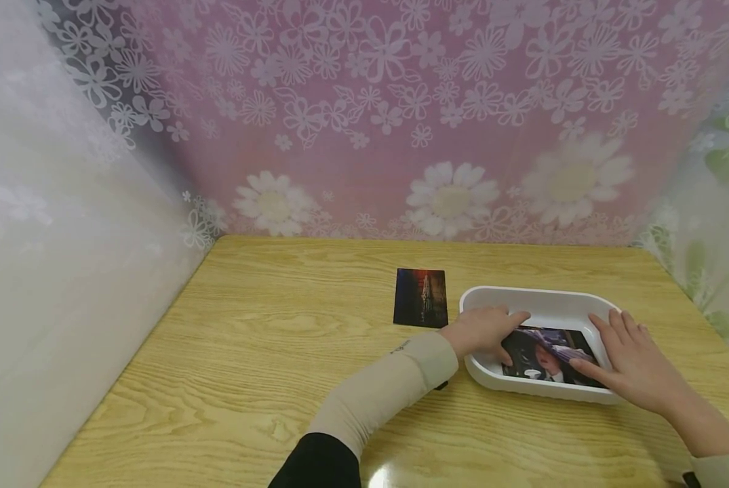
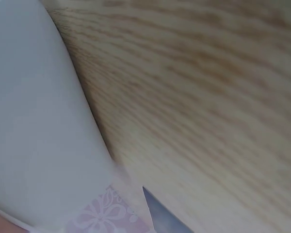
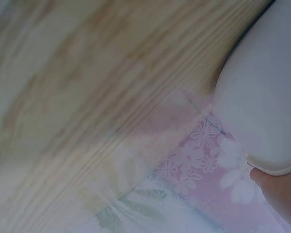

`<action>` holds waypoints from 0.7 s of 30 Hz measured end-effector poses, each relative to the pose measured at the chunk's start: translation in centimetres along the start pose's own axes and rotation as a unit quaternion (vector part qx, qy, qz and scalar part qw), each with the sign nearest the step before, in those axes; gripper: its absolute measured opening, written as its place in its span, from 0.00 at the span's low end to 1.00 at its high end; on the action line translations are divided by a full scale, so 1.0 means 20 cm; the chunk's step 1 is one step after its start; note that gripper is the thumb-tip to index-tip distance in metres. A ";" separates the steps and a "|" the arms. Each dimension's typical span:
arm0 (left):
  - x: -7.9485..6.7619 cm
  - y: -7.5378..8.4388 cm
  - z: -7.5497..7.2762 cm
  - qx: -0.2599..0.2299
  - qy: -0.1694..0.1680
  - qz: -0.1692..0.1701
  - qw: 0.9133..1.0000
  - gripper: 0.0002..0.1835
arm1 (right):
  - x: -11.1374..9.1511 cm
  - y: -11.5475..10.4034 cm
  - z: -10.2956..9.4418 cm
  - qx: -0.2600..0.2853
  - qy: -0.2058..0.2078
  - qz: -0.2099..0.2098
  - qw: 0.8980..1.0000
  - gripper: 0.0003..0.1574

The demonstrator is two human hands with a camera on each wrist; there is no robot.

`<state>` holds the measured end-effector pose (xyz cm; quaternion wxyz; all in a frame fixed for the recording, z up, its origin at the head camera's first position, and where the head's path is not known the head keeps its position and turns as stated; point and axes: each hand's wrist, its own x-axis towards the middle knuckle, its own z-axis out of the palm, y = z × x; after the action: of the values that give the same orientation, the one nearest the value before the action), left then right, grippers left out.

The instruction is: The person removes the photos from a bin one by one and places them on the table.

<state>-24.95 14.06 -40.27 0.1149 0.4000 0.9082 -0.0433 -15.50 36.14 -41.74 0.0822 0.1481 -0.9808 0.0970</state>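
Inside the white oval-ended tray (image 1: 538,296) lies a glossy picture card (image 1: 523,359), with dark, purple and pinkish areas. It looks layered or bent along a purple band; I cannot tell whether there is more than one card. My left hand (image 1: 485,330) reaches over the tray's left end, thumb and forefinger spread at the card's left edge. Over the right end lies my right hand (image 1: 635,362), fingers extended and thumb on or just above the card. In the wrist views the tray's outer wall (image 2: 43,111) fills one side, and part of my right hand (image 3: 281,191) shows at its rim.
Left of the tray, a dark picture card (image 1: 421,298) lies flat on the wood-grain table (image 1: 266,366). A small dark corner (image 1: 442,385) shows beside my left sleeve. Flowered pink sheeting (image 1: 352,135) stands behind the table, with pale sheeting on both sides.
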 end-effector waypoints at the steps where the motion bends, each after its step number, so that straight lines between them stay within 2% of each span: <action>1: 0.00 0.00 0.00 -0.002 0.002 0.001 1.000 0.48 | 0.00 0.00 0.00 0.001 0.000 0.000 1.000 0.55; 11: 0.01 -0.02 0.00 -0.038 0.025 0.010 0.999 0.45 | 0.00 0.01 0.01 0.002 0.008 -0.005 1.000 0.54; 21: 0.01 -0.05 0.00 -0.088 0.058 0.040 0.994 0.44 | 0.00 0.01 0.01 -0.001 0.004 -0.007 1.000 0.55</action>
<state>-25.91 13.51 -40.31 0.0988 0.4259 0.8970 0.0645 -15.57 36.35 -41.94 0.0873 0.1546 -0.9794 0.0960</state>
